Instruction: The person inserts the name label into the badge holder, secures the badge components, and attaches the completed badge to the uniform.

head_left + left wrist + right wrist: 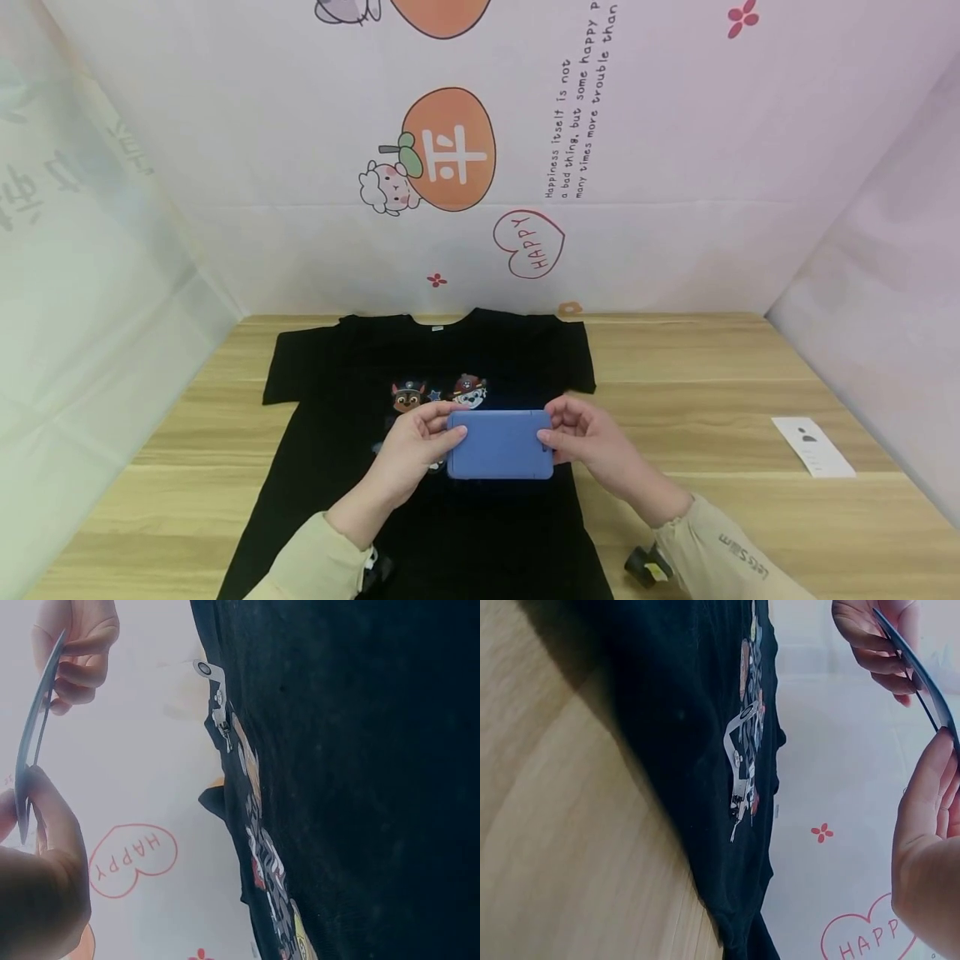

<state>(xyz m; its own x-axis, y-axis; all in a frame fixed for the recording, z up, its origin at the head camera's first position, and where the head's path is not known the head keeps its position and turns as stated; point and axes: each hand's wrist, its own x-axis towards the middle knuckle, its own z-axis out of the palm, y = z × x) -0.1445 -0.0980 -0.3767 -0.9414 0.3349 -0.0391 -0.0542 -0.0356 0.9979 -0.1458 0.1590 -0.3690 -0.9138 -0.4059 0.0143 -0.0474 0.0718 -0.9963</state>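
Note:
Both hands hold a flat blue card holder [500,446] above a black T-shirt [495,521]. My left hand [414,448] pinches its left end, the thumb on the face toward me. At its right end my right hand [596,443] does the same. From the side, in the left wrist view, the card holder [36,720] shows two thin layers with a narrow gap between them. On the shirt, a pale strap clip [737,769] with a snap and metal end shows in the right wrist view; the head view hides it.
The T-shirt lies spread on a wooden table [690,383], its cartoon dog print [408,396] partly covered by my hands. A white card [812,447] with a person icon lies at the right. A printed white backdrop [675,167] rises behind the table.

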